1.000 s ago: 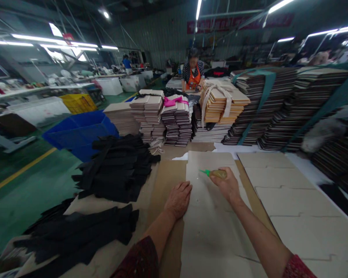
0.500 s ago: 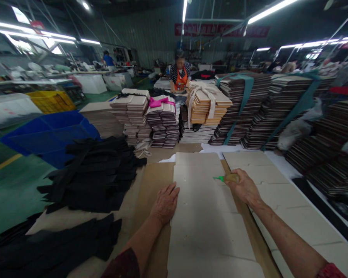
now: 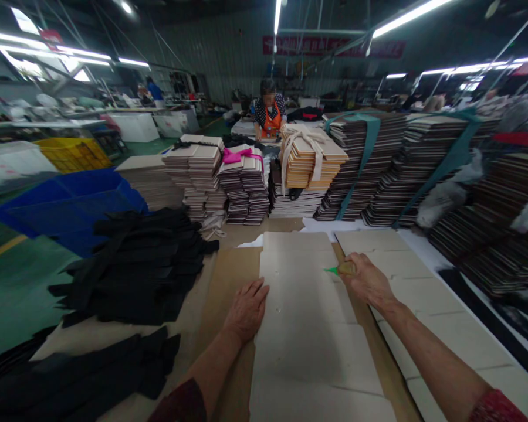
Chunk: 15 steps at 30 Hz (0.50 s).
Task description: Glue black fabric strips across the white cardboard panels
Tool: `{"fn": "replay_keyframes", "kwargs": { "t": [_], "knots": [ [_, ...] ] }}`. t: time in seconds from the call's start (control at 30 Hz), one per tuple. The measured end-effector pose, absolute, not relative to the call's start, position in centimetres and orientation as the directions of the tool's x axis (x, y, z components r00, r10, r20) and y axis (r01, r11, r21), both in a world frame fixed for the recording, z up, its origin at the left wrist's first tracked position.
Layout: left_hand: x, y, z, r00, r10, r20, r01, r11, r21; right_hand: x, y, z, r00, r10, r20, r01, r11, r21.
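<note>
A row of overlapping beige panels (image 3: 305,305) runs away from me down the middle of the table, with a few small marks near its left side. My left hand (image 3: 247,308) lies flat at the left edge of this row, fingers stretched out and holding nothing. Over the row's right edge, my right hand (image 3: 368,280) is closed around a small amber squeeze bottle (image 3: 347,268). The bottle's green nozzle (image 3: 332,270) points left, over the panels. Whether its tip touches them I cannot tell.
More overlapping beige panels (image 3: 440,310) lie at the right. Black strips (image 3: 136,264) are piled at the left, beside a blue bin (image 3: 70,205). Tied stacks of panels (image 3: 361,158) line the table's far side. A person in an orange apron (image 3: 271,120) is beyond them.
The view has shifted slightly, so the scene sits a little further left. Both hands keep nearly the same place on the panels, and the bottle stays in my right hand.
</note>
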<state>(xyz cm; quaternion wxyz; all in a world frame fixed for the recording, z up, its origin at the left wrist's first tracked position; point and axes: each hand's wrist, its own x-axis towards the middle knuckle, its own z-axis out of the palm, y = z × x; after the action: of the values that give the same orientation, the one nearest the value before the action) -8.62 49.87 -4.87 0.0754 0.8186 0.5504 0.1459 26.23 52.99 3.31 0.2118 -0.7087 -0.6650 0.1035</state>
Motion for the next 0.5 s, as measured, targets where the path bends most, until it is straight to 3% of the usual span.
{"fn": "replay_keyframes", "kwargs": {
  "t": [0.27, 0.5],
  "knots": [
    [-8.7, 49.9, -4.8, 0.348, 0.924, 0.157, 0.881, -0.380, 0.283, 25.2, 52.7, 2.4, 0.119, 0.982, 0.148, 0.858, -0.027, -0.513],
    [-8.6, 49.8, -4.7, 0.346, 0.926, 0.152, 0.885, -0.376, 0.276, 24.5, 55.3, 1.3, 0.357, 0.909, 0.213, 0.769, -0.156, -0.620]
  ]
}}
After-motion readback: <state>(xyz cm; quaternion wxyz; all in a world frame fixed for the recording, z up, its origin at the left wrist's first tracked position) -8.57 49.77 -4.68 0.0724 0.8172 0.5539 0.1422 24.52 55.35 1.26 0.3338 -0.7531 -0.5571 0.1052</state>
